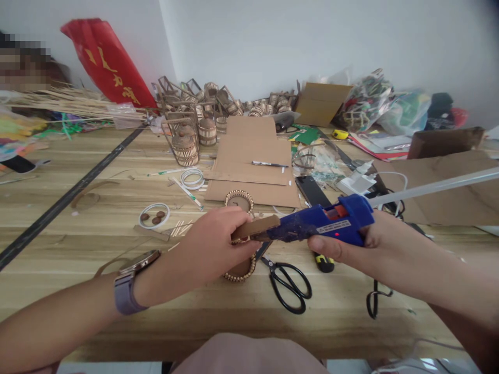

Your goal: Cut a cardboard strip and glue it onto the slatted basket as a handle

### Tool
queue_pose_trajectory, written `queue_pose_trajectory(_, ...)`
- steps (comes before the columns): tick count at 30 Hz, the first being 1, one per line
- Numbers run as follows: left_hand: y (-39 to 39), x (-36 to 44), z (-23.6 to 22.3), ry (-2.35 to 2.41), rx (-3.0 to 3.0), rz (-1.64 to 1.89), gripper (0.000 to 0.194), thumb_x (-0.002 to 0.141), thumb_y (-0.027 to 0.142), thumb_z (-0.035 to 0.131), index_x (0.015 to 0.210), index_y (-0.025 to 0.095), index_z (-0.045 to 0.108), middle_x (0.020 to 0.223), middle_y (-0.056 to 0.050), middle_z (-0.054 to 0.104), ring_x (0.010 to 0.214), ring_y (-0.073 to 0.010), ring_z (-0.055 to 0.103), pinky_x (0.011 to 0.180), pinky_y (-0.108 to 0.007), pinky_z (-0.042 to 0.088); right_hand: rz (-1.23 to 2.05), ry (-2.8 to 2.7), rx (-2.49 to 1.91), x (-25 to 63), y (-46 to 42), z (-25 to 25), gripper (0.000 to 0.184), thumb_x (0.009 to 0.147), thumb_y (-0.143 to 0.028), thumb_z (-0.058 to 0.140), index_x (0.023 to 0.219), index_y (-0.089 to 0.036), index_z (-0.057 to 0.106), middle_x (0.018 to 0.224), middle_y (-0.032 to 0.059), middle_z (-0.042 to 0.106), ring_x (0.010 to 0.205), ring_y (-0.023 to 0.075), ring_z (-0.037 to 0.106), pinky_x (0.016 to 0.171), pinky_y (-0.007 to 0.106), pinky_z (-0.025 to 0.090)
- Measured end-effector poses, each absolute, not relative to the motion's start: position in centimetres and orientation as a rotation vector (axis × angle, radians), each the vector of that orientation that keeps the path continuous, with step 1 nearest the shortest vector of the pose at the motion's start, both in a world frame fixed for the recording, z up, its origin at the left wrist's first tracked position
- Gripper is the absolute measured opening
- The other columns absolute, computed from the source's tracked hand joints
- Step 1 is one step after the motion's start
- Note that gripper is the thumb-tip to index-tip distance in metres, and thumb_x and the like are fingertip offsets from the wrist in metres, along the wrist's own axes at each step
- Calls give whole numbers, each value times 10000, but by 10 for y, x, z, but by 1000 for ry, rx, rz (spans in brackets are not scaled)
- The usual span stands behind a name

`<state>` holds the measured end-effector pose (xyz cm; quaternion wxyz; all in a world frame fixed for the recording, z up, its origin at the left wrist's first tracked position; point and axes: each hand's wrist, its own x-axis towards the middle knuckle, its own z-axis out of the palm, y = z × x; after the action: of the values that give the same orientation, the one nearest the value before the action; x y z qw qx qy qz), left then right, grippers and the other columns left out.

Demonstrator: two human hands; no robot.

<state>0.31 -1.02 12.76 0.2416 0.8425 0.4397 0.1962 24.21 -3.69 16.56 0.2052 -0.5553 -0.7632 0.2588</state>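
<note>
My left hand (216, 236) is closed on a flat brown strip (261, 226); cardboard or thin wood, I cannot tell. In my right hand (351, 252) is a blue hot glue gun (343, 218), its small red light lit and a long pale glue stick (440, 188) coming out of its back. The gun's nozzle end meets the strip's right end in view. Round pieces edged with short bamboo bits lie under the left hand: one beyond it (238, 196), another nearer me (240, 275). Black-handled scissors (290, 291) rest on the table below the gun.
Cardboard sheets (249, 150) bear a pen (268, 164). Several small bamboo baskets (185, 148) stand behind. A phone (312, 191), a yellow-black tool handle (324, 263), white wire coils (192, 178) and a white charger (355, 182) lie around. Part of another person shows far left.
</note>
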Motion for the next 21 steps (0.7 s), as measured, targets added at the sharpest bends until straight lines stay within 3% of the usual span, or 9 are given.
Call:
queue_pose_trajectory(15, -9, 3, 129, 1199, 2311, 510, 312, 837, 349, 591, 620, 197, 426, 652, 30, 466, 616, -136, 423, 560, -262, 249, 671, -2120, -1604, 243, -38, 167, 478, 777, -671, 546, 550, -251, 582, 447, -34, 455, 411, 140, 393, 366, 250, 339)
queue_pose_trajectory(21, -9, 3, 129, 1207, 2298, 506, 329, 844, 357, 595, 622, 195, 416, 662, 31, 474, 624, -136, 431, 562, -266, 253, 659, -2112, -1651, 247, -40, 168, 501, 752, -723, 535, 670, -257, 696, 541, 6, 627, 488, 194, 539, 431, 296, 446)
